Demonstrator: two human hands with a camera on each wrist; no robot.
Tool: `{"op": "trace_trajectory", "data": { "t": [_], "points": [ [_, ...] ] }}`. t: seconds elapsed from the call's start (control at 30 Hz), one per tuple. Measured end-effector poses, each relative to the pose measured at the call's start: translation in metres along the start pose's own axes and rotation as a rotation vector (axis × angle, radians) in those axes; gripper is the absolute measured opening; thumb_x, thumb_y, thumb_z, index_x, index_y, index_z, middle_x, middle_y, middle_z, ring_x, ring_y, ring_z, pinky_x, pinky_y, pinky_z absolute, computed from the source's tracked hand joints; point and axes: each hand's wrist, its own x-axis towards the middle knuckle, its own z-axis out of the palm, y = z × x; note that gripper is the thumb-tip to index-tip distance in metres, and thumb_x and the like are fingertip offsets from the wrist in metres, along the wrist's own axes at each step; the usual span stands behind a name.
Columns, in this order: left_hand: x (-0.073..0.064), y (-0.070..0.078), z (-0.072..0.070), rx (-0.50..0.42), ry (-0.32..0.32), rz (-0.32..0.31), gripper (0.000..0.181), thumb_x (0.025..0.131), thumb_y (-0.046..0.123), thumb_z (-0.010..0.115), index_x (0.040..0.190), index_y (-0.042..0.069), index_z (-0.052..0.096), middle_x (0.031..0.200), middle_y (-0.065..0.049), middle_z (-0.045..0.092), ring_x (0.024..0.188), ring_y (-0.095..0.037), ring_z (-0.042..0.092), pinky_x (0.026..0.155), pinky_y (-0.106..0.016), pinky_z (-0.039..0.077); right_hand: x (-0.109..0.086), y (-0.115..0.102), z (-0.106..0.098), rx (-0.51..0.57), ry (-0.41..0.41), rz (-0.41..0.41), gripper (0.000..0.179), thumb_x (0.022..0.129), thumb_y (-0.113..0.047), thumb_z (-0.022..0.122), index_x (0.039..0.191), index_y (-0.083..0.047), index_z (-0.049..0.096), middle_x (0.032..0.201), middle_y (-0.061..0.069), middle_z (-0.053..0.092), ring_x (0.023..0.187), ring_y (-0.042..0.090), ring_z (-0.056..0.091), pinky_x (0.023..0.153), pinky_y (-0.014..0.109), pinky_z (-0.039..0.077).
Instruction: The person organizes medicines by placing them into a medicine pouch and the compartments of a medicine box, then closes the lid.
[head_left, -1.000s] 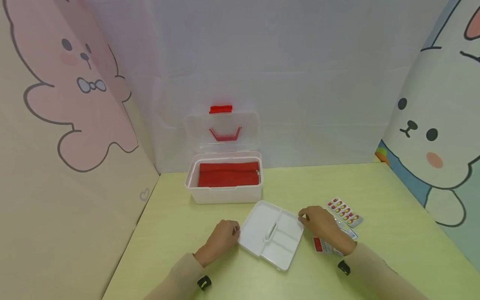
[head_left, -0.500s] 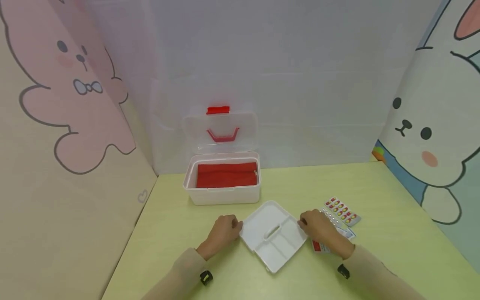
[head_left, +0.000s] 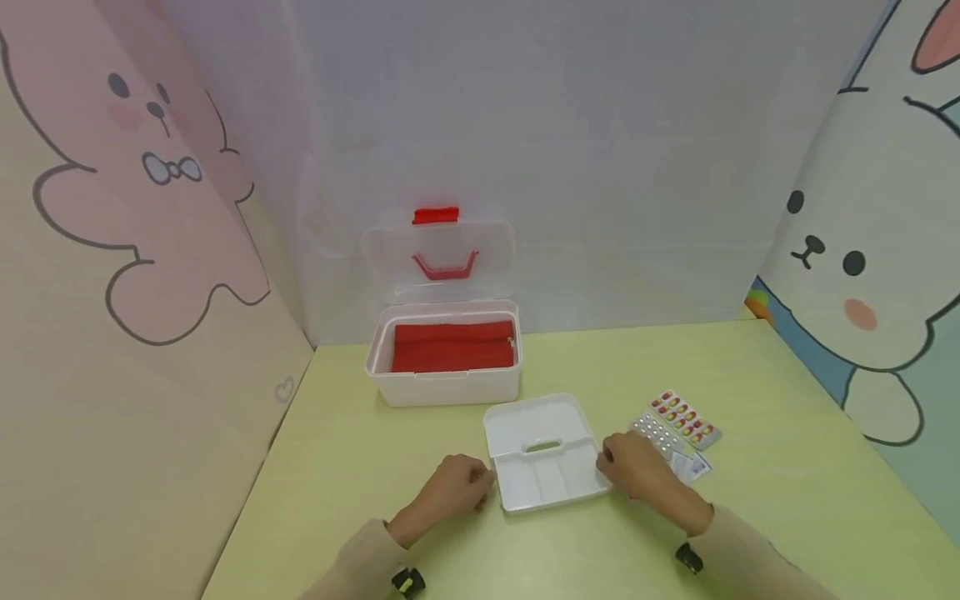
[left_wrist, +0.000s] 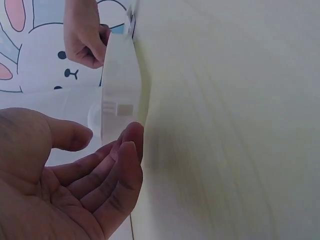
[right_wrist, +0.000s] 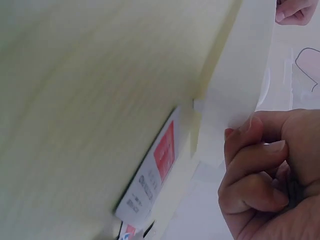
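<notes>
A white plastic divided tray (head_left: 551,479) with a handle slot lies on the table, its handle running nearly left to right. At its right edge my right hand (head_left: 641,475) pinches the rim between thumb and curled fingers, as the right wrist view shows. My left hand (head_left: 450,490) is by the tray's left edge. In the left wrist view, the left thumb stands apart from loosely bent fingers, close to the tray's side wall (left_wrist: 120,85). Whether those fingertips touch the wall, I cannot tell.
Behind the tray stands an open white box (head_left: 450,390) with a clear lid (head_left: 442,246) and a red pouch (head_left: 453,347) inside. Right of my right hand lie a capsule blister pack (head_left: 684,419), a tablet blister pack (head_left: 656,433) and small packets (head_left: 690,465).
The tray has turned clockwise on the table, from a diagonal position to nearly square. My left hand has come away from gripping its edge and loosened; the right stays at the tray's right edge.
</notes>
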Motion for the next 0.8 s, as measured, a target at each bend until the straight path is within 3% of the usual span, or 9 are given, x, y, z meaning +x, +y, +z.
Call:
{"op": "trace_trajectory", "data": {
  "t": [0.23,0.47,0.8],
  "points": [
    [0.002,0.004,0.005,0.037,0.004,0.044,0.023,0.096,0.020,0.060,0.077,0.013,0.069,0.056,0.009,0.060,0.048,0.000,0.049,0.047,-0.019,0.042,-0.006,-0.005,0.000,-0.054,0.004,-0.014,0.027,0.085,-0.013,0.066,0.061,-0.011,0.053,0.055,-0.001,0.047,0.052,0.013,0.041,0.050,0.026,0.033],
    [0.003,0.003,0.010,0.032,0.010,0.013,0.025,0.097,0.019,0.059,0.073,0.014,0.066,0.053,0.010,0.058,0.046,-0.002,0.049,0.046,-0.020,0.041,-0.010,-0.003,0.003,-0.063,0.008,-0.006,0.033,0.083,-0.013,0.066,0.057,-0.013,0.047,0.053,-0.003,0.044,0.050,0.011,0.039,0.048,0.025,0.029],
    [0.006,0.006,0.011,0.047,0.046,0.024,0.032,0.097,0.019,0.057,0.066,0.015,0.062,0.050,0.011,0.054,0.044,-0.002,0.045,0.044,-0.020,0.039,-0.010,0.000,0.004,-0.042,-0.004,0.022,0.032,0.084,-0.014,0.065,0.057,-0.014,0.048,0.053,-0.003,0.045,0.050,0.012,0.040,0.048,0.026,0.029]
  ]
}}
